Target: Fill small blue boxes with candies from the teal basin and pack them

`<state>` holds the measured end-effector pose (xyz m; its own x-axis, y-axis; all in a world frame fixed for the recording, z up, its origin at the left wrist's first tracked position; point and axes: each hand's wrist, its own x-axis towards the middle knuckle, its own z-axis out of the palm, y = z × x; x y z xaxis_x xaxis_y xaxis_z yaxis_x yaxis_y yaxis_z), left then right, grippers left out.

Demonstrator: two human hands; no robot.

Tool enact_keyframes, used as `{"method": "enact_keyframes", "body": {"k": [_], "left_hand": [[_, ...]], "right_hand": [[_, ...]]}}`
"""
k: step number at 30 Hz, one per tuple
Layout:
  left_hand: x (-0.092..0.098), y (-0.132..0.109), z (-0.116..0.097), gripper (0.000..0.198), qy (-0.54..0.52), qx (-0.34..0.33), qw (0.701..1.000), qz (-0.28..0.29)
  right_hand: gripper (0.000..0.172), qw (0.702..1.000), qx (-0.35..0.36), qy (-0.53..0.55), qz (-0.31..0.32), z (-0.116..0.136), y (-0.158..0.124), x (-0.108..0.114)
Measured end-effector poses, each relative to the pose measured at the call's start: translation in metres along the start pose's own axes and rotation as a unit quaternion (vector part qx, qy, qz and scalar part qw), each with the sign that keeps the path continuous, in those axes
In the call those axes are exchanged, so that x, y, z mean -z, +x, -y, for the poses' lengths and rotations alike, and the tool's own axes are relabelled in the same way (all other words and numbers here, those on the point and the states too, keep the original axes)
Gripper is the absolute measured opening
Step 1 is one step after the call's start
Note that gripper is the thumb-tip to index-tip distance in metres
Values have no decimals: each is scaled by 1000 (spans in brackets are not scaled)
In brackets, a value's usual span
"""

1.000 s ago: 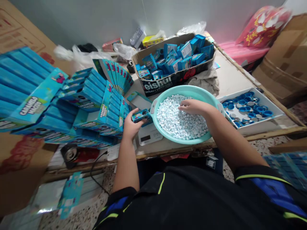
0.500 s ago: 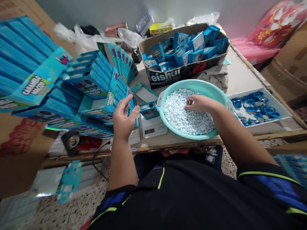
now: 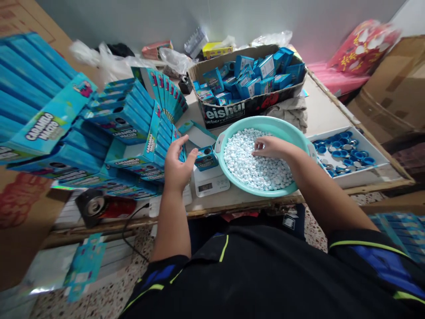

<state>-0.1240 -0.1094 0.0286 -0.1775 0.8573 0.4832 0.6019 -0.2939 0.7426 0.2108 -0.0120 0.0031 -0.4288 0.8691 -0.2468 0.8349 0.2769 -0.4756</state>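
My right hand [image 3: 270, 147] reaches into a turquoise basin [image 3: 292, 127] of small white candies [image 3: 245, 155]. Its thumb and fingers are pinched together at the surface of the candies; how many they hold is hidden. To the left, my left hand [image 3: 179, 164] is raised, thumb and fingers apart, with nothing in it. Just right of its thumb, a small blue candy box [image 3: 205, 158] stands on a white digital scale [image 3: 212, 186]. The thumb is very near the box; I cannot tell whether it touches. The basin's left handle is close beside the box.
Blue display cartons [image 3: 49, 124] are stacked high at left, a drink can [image 3: 116, 207] below them. Behind the basin, a black carton [image 3: 226, 116] holds several blue boxes. At right lies a white tray [image 3: 368, 170] of blue-rimmed caps. A cable [image 3: 125, 228] hangs over the table edge.
The view has shifted slightly, so everything sits a little lower and mostly further left. My left hand has come closer to the small box. My right hand stays pinched in the candies.
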Motion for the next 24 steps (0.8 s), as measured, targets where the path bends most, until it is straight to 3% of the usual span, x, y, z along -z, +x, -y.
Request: {"method": "enact_keyframes", "body": {"k": [4,9,15,18,22,24], "left_hand": [[-29,-4,-1,56,163,-30,985,37],[-50,-6,5,44,307,-5,949,65],[-39,-4,7,44,271,-32,958,86],[-33,1,7,47,237,-19,962,132],[-19,13,4,75,172,45,964,197],[-10,17,-1,84,149,52,966,204]], "right_hand": [[22,1000,6,-1,9,1,0,-3],[22,1000,10,2,20,3,1,-6],[22,1000,12,-28,7,8,-4,-2],[23,999,11,-46,1,13,-6,2],[19,998,14,-68,-10,19,-9,7],[16,997,15,-74,-15,21,-9,8]]}}
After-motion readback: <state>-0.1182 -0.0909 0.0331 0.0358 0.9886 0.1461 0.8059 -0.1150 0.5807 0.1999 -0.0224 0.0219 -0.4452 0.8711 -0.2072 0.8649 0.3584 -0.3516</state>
